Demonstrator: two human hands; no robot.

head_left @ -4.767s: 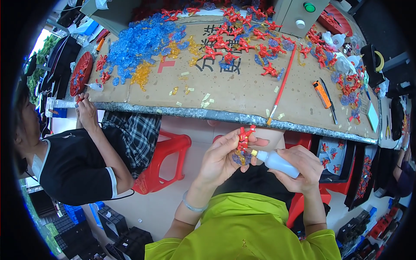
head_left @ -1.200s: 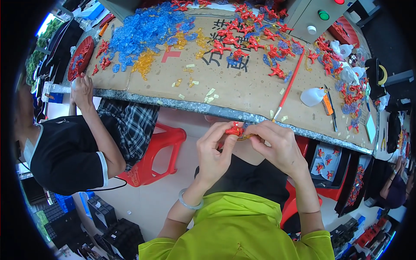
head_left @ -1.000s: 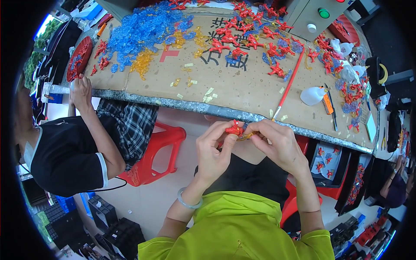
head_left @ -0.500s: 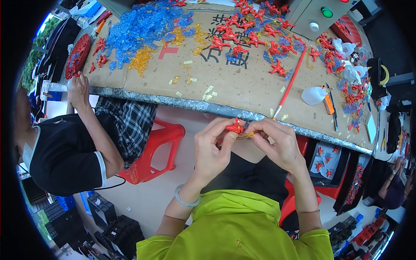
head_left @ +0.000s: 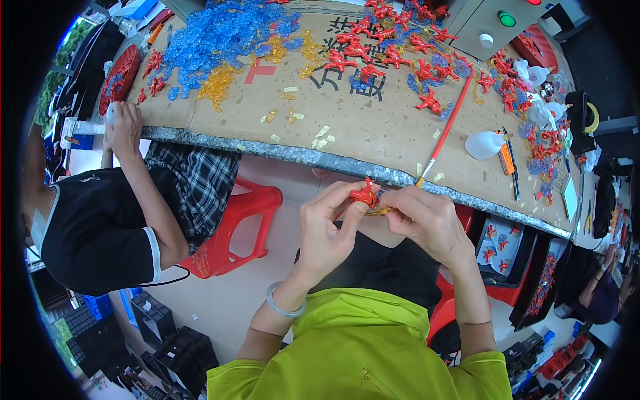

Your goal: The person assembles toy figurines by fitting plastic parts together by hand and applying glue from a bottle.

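Note:
Just off the table's front edge, my left hand (head_left: 325, 230) pinches a small glossy red plastic figure (head_left: 364, 194) between thumb and fingertips. My right hand (head_left: 427, 217) meets it from the other side, fingers curled and closed on a thin clear yellow plastic piece (head_left: 381, 212) that runs against the figure's lower side. A bit of clear blue plastic seems to show beside the red figure, partly hidden by my fingers. On the cardboard-covered table (head_left: 233, 127) lie many similar red figures (head_left: 340, 61), a heap of clear blue pieces (head_left: 213, 40) and a smaller yellow pile (head_left: 217, 87).
A red-handled brush (head_left: 450, 130), a white squeeze bottle (head_left: 485, 145) and an orange cutter (head_left: 506, 160) lie right. A grey box with buttons (head_left: 487, 27) stands behind. At left a co-worker (head_left: 100, 227) works by a red tray (head_left: 120, 80); a red stool (head_left: 243, 230) stands between us.
The red figure has tipped more upright in my left fingers. My right fingers have curled in tighter by the yellow piece. The co-worker's hand has shifted slightly.

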